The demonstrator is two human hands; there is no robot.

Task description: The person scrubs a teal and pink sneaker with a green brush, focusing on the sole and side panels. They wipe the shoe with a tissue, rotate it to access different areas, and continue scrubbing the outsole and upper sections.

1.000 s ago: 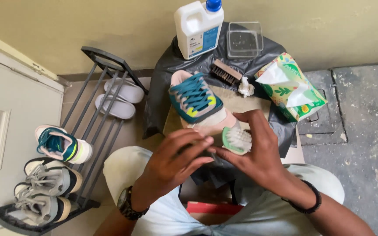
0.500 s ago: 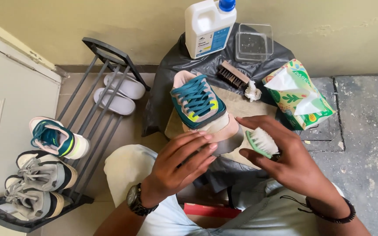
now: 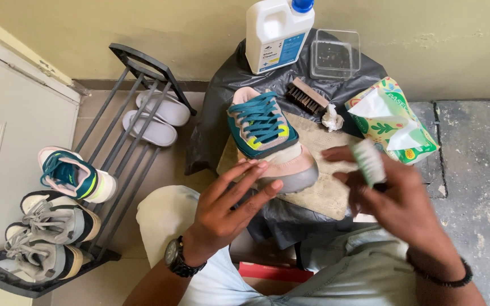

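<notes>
Standing at far left, a black metal shoe rack [image 3: 114,170] holds grey and teal sneakers. Nearer the middle, the left hand [image 3: 228,207] hovers with fingers spread just beside the toe of a teal-laced pink and grey sneaker [image 3: 270,141] resting on a beige cloth [image 3: 324,192] over black plastic sheeting. To the right, the right hand [image 3: 395,201], blurred, pinches a small white-bristled brush [image 3: 368,161]. With the sneaker unheld, a hard stroke could push it off the cloth, or knock the white jug [image 3: 276,34] behind
</notes>
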